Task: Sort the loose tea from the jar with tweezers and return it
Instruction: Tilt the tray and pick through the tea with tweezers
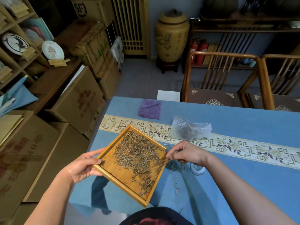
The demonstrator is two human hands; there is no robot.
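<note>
My left hand (84,166) grips the left edge of a square bamboo tray (123,174), lifted and tilted above the table's left end. Loose tea leaves (139,156) lie spread over the tray, most of them toward its right side. My right hand (186,153) holds wooden tweezers (162,162) whose tips rest on the tea at the tray's right edge. A clear glass jar (173,164) stands on the table just under that edge, mostly hidden by the tray and hand. Its glass lid (198,169) lies to the right of it.
The blue tablecloth (243,184) has a patterned runner (243,146) across it. A crumpled clear plastic bag (190,129) and a folded purple cloth (150,108) lie further back. A few stray stems (177,187) lie near me. Wooden chairs (219,78) stand behind; cardboard boxes (73,103) at left.
</note>
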